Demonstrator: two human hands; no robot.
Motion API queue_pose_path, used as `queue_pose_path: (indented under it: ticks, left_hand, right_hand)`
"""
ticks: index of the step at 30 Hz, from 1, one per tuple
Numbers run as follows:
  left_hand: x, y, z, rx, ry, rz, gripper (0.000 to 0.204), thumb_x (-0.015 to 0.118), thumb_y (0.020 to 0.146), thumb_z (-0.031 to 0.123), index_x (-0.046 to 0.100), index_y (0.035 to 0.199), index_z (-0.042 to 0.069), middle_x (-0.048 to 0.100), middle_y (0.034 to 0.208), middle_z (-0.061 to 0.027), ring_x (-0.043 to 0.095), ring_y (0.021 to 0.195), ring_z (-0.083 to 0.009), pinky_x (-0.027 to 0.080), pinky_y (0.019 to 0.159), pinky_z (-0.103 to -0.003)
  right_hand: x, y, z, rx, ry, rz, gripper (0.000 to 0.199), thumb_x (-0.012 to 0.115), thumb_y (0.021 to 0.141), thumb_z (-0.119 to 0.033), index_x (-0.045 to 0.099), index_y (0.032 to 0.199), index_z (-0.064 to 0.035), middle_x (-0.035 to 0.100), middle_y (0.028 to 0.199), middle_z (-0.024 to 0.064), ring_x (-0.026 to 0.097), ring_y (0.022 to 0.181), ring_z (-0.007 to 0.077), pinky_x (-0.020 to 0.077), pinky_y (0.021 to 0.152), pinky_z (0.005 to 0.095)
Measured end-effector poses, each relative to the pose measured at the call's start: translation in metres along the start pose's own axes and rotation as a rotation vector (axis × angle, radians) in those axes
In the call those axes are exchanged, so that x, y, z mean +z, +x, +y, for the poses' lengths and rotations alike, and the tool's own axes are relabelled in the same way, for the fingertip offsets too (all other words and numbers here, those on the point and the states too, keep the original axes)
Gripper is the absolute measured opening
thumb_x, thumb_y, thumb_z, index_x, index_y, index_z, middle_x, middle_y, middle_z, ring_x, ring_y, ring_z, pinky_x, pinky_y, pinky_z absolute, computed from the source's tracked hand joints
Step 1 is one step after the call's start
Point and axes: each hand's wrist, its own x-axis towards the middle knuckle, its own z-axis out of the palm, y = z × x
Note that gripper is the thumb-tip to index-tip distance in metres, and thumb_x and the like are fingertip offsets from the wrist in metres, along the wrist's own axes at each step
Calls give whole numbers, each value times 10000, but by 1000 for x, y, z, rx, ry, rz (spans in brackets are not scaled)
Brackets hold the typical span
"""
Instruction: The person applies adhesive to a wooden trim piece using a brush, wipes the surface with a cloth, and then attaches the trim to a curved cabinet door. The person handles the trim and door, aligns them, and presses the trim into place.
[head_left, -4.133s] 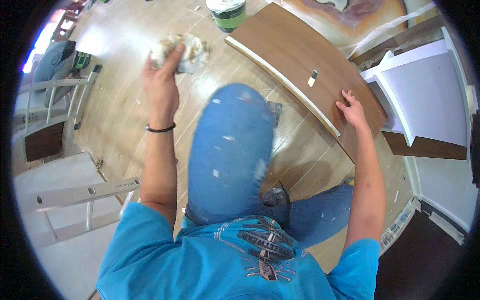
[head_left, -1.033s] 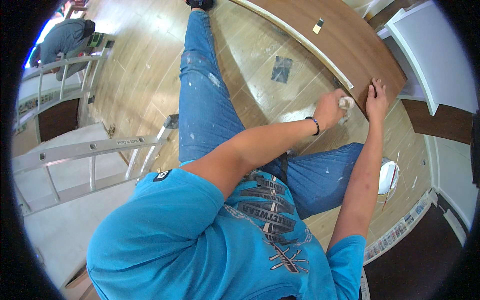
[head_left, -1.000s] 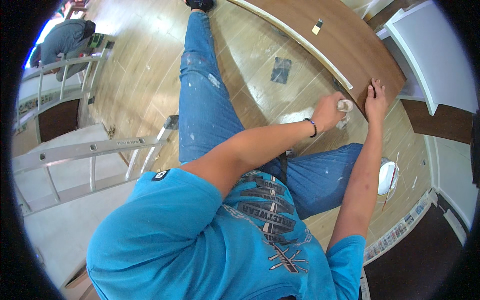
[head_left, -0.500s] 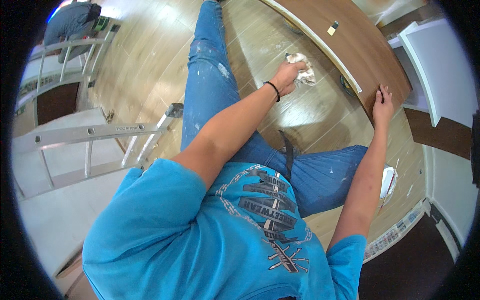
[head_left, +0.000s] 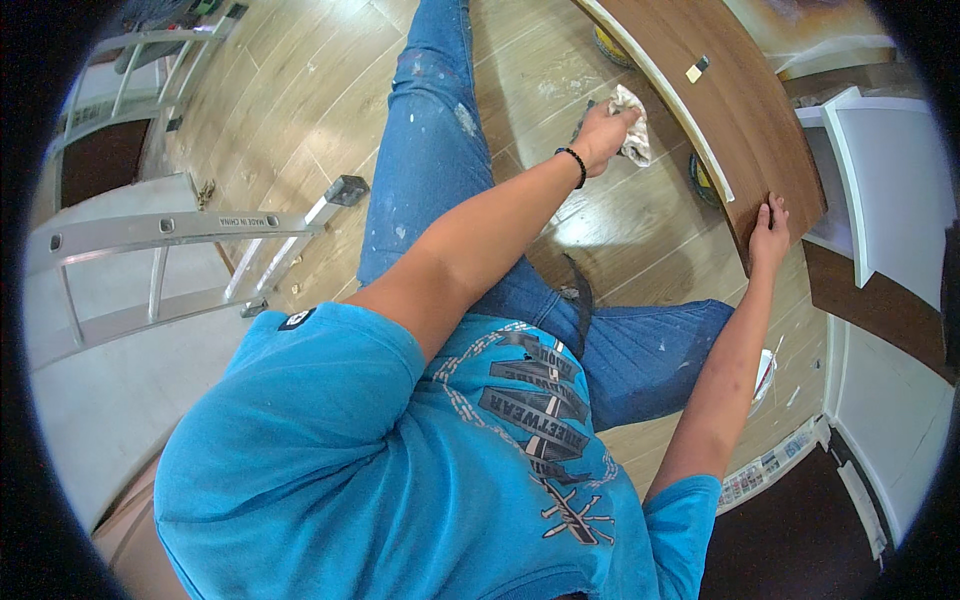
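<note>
At left, a silver metal ladder [head_left: 165,229]; toward the centre, the left hand [head_left: 600,138] grasps a crumpled, stained white cloth [head_left: 636,148] over the pale wood-patterned floor [head_left: 540,60], left of the panel's white-edged side. Farther right, the curved brown wooden panel [head_left: 745,125] bears a small flat tool, dark at one end and pale at the other [head_left: 697,69]; the right hand [head_left: 770,235], grasping nothing, rests its fingers on the panel's near end, beside a white-panelled unit [head_left: 890,180].
</note>
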Motion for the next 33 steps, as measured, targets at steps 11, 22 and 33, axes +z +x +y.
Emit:
queue_pose_path:
  ticks: [11, 22, 33]
  left_hand:
    - [47, 27, -3, 272, 156, 374, 304, 722, 1020, 187, 646, 1220, -29, 747, 1109, -142, 690, 975, -205, 550, 845, -376]
    - [62, 2, -8, 297, 148, 363, 269, 733, 997, 154, 689, 1188, -30, 776, 1123, -145, 707, 980, -217, 549, 866, -384]
    - [83, -16, -32, 205, 221, 309, 264, 727, 999, 117, 681, 1202, -44, 772, 1116, -145, 701, 975, -203, 545, 863, -369]
  right_hand:
    - [-2, -5, -6, 19, -2, 5, 429, 603, 1105, -267, 632, 1521, -169, 489, 1661, 105, 337, 1613, 299, 299, 1286, 382]
    - [7, -5, 5, -34, 0, 53, 429, 612, 1079, -311, 660, 1490, -200, 540, 1617, 112, 378, 1582, 366, 351, 1267, 446]
    - [7, -4, 12, -40, -8, 51, 430, 612, 1075, -296, 661, 1491, -199, 528, 1623, 117, 364, 1590, 360, 333, 1278, 449]
